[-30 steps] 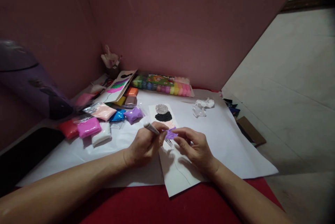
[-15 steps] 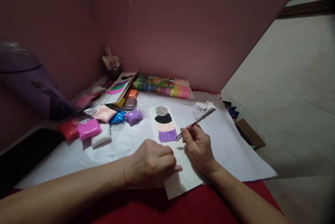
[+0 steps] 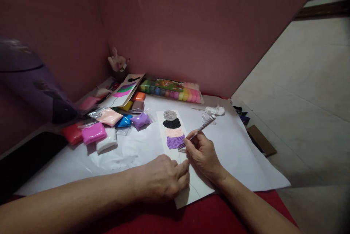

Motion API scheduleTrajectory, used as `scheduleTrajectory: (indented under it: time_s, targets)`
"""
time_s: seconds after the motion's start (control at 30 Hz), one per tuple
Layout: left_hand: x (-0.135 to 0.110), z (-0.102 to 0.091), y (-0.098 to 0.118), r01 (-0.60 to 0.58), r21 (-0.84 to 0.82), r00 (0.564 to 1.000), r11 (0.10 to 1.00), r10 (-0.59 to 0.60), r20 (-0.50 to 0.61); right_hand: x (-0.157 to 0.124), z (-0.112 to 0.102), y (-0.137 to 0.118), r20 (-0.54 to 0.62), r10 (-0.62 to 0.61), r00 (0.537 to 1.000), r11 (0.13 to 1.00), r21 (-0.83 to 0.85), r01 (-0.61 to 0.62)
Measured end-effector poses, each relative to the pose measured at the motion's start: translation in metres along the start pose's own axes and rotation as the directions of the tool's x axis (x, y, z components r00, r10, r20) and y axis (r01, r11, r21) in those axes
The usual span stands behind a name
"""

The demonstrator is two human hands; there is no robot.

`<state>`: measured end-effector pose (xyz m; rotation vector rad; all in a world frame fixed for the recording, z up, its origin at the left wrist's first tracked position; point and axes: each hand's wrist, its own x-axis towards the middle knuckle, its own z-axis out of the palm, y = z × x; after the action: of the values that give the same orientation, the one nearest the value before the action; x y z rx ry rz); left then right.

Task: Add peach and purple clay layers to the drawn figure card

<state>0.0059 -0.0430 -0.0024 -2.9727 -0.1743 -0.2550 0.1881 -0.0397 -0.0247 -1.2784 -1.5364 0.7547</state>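
Note:
A long cream card lies on the white sheet, bearing stacked textured clay patches: grey, black, peach and purple. My right hand is closed around a fork with a striped handle. The fork's tines point down at the card, by the lower right edge of the purple patch. My left hand rests over the card below that patch, fingers curled and pressed together near the right hand. What its fingertips hold, if anything, is hidden.
Several bagged clay packets lie on the left. Behind them sit a second decorated card and a clay pack. Crumpled white material is at right. A dark flat object and a purple cylinder stand left.
The fork has come down and left, its tines now lower on the card beneath the purple patch. My left hand has shifted slightly right, its fingertips closer to the fork.

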Motion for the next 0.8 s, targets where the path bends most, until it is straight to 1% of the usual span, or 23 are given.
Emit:
scheduleTrajectory:
  time_s: [0.4,0.5,0.6,0.7,0.8]
  targets:
    - [0.0012,0.0010,0.0010,0.016,-0.006,1.000,1.000,-0.016,-0.004,-0.0007,0.0028,-0.0014,0.060,0.028,0.998,1.000,0.004,-0.028]
    - [0.0006,0.0014,0.0015,0.015,-0.003,1.000,1.000,-0.015,0.004,-0.0008,0.0025,-0.0010,0.056,0.025,0.998,1.000,-0.017,-0.024]
    - [0.0001,0.0012,0.0016,0.016,-0.005,1.000,1.000,-0.016,-0.011,-0.0011,0.0024,-0.0010,0.048,0.021,0.999,1.000,-0.008,-0.021]
    - [-0.0001,0.0008,0.0016,0.015,-0.007,1.000,1.000,-0.015,-0.019,-0.0012,0.0026,-0.0012,0.067,0.025,0.997,1.000,-0.012,-0.024]
    - [0.0001,0.0012,0.0019,0.014,0.002,1.000,1.000,-0.014,-0.004,-0.0011,0.0027,-0.0005,0.076,0.025,0.997,0.999,-0.023,-0.024]
